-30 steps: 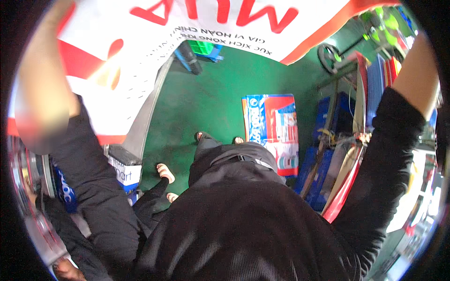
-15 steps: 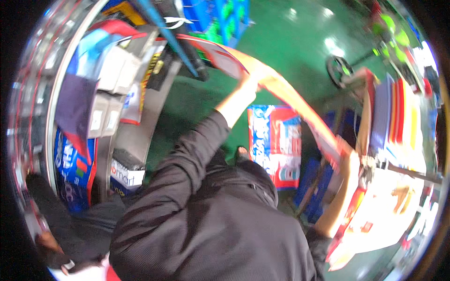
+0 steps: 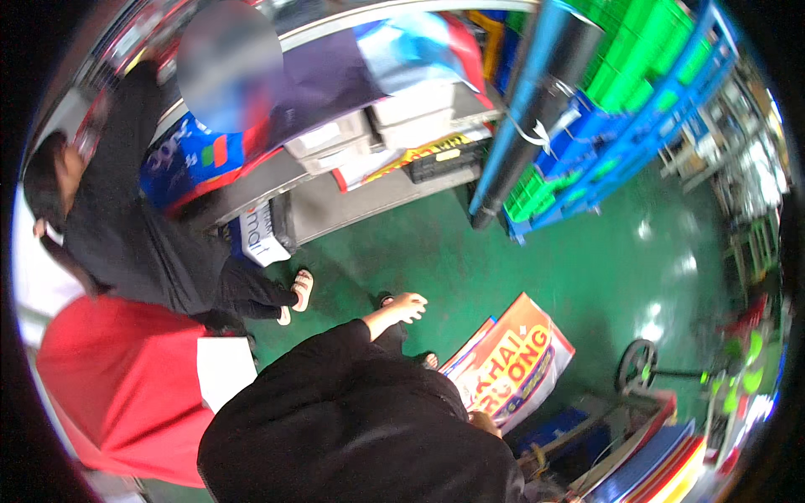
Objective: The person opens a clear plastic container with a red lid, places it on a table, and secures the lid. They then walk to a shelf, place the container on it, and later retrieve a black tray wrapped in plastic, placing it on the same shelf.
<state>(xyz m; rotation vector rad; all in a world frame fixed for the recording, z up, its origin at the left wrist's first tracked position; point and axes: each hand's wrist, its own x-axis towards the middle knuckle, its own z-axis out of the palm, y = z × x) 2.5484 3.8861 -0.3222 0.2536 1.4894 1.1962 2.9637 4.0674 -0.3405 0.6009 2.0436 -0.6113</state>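
Observation:
My left hand is over the green floor in front of my body, its fingers apart and loosely bent, with nothing in them. Beside my right hip, my right hand grips the lower edge of an orange and white printed banner with large lettering. This banner hangs tilted to the right of my legs. Behind it, a narrow strip of a blue and red printed sheet shows; the banner hides the rest. My right forearm is mostly covered by my black top.
Shelving with white boxes runs along the far left, where a person in black stands. A red cloth lies near left. Long blue and black rolls lean beside green and blue crates. Coloured sheets and a wheel are at right.
The view has turned left, bringing the shelving to the top. My left hand has let go of the banner, which was stretched between both hands; it now hangs from my lowered right hand.

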